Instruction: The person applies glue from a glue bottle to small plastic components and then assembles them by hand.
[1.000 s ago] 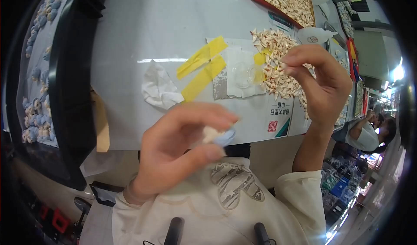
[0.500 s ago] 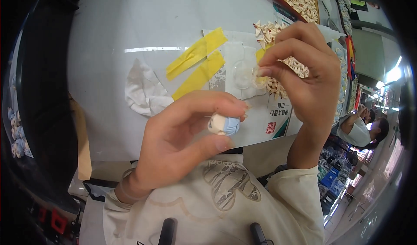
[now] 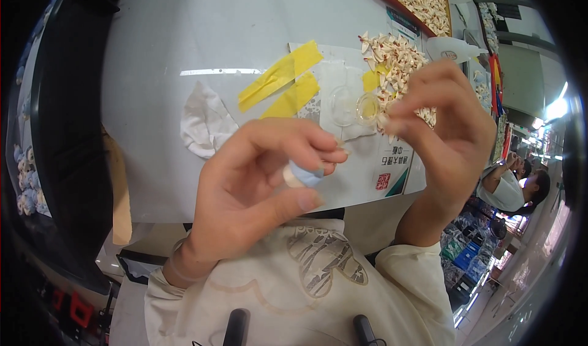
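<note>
My left hand (image 3: 257,183) is closed around a small rounded doll's head (image 3: 304,175), cream on one side and light blue on the other, held between thumb and fingers above the table's near edge. My right hand (image 3: 444,122), blurred by motion, has thumb and forefinger pinched together beside a pile of small cream pieces with reddish tips (image 3: 395,55). Whatever it pinches is too small and smeared to name. Just left of those fingertips sits a small clear round dish (image 3: 367,108). A second clear round piece (image 3: 342,107) lies beside it.
Two yellow tape strips (image 3: 278,76) and a crumpled white cloth (image 3: 205,122) lie on the grey table. A red-rimmed tray (image 3: 416,3) of similar pieces stands at the far right, near a white squeeze bottle (image 3: 453,49). A black-edged rack (image 3: 61,131) borders the left.
My right hand has drawn away from the clear dish, rightward and a little nearer to me. My left hand has shifted slightly left and turned the doll's head, so its fingers cover more of it.
</note>
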A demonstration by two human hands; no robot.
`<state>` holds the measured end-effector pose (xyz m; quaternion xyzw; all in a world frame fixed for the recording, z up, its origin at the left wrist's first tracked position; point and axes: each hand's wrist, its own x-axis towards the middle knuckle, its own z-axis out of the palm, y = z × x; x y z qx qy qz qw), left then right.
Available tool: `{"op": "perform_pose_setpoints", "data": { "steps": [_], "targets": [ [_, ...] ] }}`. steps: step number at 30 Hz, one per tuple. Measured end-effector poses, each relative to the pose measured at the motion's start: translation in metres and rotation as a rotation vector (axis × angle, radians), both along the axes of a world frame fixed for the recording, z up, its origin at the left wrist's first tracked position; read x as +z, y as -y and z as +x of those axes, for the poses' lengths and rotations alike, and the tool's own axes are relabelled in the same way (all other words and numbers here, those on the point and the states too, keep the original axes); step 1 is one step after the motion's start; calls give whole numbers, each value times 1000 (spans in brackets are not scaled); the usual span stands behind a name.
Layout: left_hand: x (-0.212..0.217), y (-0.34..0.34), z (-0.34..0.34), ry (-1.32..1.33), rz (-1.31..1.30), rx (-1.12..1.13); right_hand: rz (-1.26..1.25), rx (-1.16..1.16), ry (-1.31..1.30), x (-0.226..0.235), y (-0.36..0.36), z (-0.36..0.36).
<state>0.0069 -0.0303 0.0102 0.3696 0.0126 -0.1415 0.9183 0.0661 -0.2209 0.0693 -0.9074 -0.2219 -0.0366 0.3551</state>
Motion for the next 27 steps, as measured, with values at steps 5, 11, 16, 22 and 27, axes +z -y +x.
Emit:
{"op": "perform_pose_setpoints", "data": {
  "steps": [5, 11, 16, 22, 27],
  "targets": [
    [-14, -12, 0, 301, 41, -28, 485, -6, -183, -9, -1, -31],
    [-4, -2, -2, 217, 98, 25, 851, -70, -326, -23, -11, -45],
    [-6, -3, 1, 6, 68, 46, 849, -58, -326, -25, -11, -49],
    [-10, -1, -3, 270, 235, 38, 862, -15, -289, -28, -18, -48],
    [-16, -3, -5, 185, -115, 44, 751, -9, -268, -31, -22, -50]
  ]
}}
